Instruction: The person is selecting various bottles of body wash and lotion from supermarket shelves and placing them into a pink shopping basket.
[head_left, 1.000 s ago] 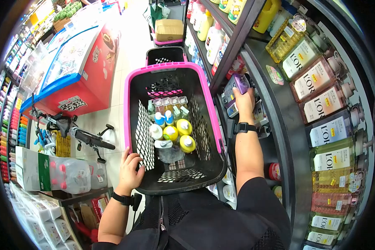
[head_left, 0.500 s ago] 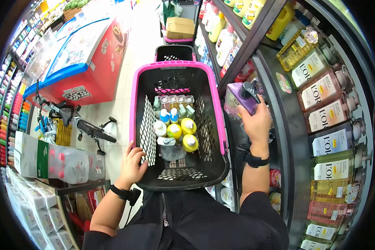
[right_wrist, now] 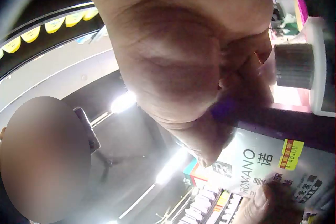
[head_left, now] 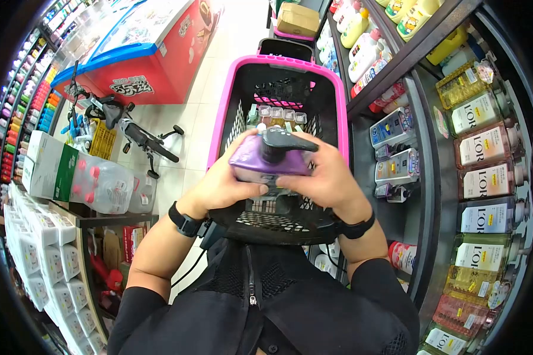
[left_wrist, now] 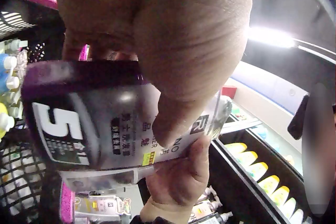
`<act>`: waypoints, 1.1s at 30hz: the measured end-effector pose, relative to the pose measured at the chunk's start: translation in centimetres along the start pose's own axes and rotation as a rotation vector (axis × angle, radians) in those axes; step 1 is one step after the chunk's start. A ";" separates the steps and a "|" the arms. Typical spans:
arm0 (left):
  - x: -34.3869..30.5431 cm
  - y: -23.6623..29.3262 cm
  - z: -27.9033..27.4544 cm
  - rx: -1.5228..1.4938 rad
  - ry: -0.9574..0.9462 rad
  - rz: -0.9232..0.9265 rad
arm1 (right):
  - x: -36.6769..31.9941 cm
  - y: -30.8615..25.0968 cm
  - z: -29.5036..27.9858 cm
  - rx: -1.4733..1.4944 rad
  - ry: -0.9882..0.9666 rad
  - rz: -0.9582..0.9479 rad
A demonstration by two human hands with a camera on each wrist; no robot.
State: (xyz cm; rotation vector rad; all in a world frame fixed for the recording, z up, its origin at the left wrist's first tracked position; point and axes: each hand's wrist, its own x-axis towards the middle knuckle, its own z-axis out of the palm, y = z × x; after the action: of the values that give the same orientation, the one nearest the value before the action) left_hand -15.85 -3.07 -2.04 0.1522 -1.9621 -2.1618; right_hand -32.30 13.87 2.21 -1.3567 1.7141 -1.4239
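purple bottle [head_left: 269, 164] is held between both grips | left grip [head_left: 222, 186] is curled round one end | right grip [head_left: 326, 180] is curled round the other | basket [head_left: 278, 64] is seen just under the grips

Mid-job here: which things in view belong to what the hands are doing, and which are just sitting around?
In the job:
- purple pump bottle, held up at the near end of the pink basket
- bottles in the basket

Just about:
- shelf bottles
- red freezer chest
- small bike
- cardboard box
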 end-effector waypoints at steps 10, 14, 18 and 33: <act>-0.7 -2.2 0.0 0.700 0.030 -0.032 | 2.7 -3.4 -1.4 -0.567 -0.224 -0.333; -0.2 -3.6 0.4 0.650 0.002 0.049 | 3.2 -2.2 0.7 -0.895 -0.569 0.013; -0.5 -4.2 0.5 0.694 -0.072 0.017 | 2.8 -0.1 2.1 -1.030 -0.638 0.030; -6.9 -8.1 -2.4 1.349 0.061 0.025 | 2.4 18.7 12.9 -1.116 -0.823 0.247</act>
State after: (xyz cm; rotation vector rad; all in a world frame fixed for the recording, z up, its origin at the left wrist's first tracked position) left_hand -9.39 -3.12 -10.80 0.3638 -2.9227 -0.4623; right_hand -28.70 5.39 -18.68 -1.7617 1.9422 0.3923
